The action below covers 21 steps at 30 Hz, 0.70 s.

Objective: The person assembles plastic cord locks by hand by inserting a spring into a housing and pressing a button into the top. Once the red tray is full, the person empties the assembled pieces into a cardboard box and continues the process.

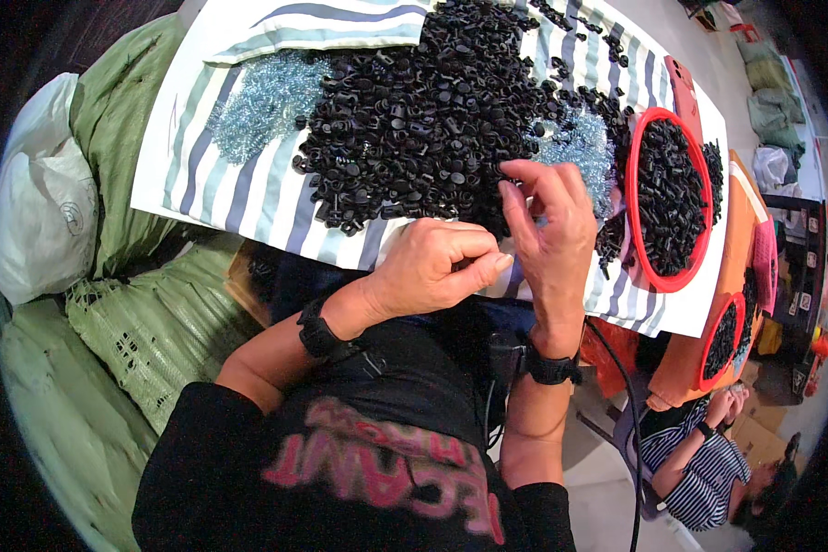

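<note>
My left hand [442,264] is closed like a fist just in front of the table's near edge. Whatever it may hold is hidden by the fingers. To its right, my right hand [557,221] is raised with curled fingers, its thumb and forefinger tips close together at the heap's near right side. Anything between those tips is too small to make out against the black. Beyond both hands lies a large heap of small black plastic cord-lock parts [423,120]. Small clear bluish springs lie in one pile [271,103] left of the heap and another [580,152] behind my right hand.
Striped cloth [239,198] covers the white table. A red-rimmed basket [669,282] of black parts stands at right, near a pink phone [683,87]. Green sacks [156,331] crowd the left. A black cable [627,386] hangs at right, where another person [704,478] sits.
</note>
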Tool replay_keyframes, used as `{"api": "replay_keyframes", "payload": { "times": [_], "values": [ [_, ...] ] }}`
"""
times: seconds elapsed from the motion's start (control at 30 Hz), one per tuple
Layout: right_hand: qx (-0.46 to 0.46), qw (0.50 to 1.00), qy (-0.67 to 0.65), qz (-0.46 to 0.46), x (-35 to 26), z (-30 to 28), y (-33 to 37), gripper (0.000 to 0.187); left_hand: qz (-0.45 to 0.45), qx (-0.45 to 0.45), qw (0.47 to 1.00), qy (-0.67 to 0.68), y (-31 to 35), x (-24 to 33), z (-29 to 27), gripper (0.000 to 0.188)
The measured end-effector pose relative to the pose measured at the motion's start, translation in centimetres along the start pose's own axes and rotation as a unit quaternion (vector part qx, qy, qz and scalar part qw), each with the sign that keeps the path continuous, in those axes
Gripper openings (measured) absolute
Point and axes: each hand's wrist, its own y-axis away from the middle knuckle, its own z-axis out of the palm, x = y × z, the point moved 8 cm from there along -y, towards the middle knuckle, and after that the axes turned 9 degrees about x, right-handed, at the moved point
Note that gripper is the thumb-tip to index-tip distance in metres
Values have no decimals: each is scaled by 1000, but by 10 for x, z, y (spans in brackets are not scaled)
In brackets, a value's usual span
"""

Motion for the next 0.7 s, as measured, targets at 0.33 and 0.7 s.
{"api": "replay_keyframes", "payload": {
  "times": [0.33, 0.7],
  "values": [
    [-29, 995, 42, -85, -19, 29, -24, 20, -17, -36, 999, 11, 2, 0, -4, 36],
    [-78, 974, 60, -203, -59, 63, -46, 15, -13, -7, 993, 121, 6, 0, -18, 46]
  ]
}}
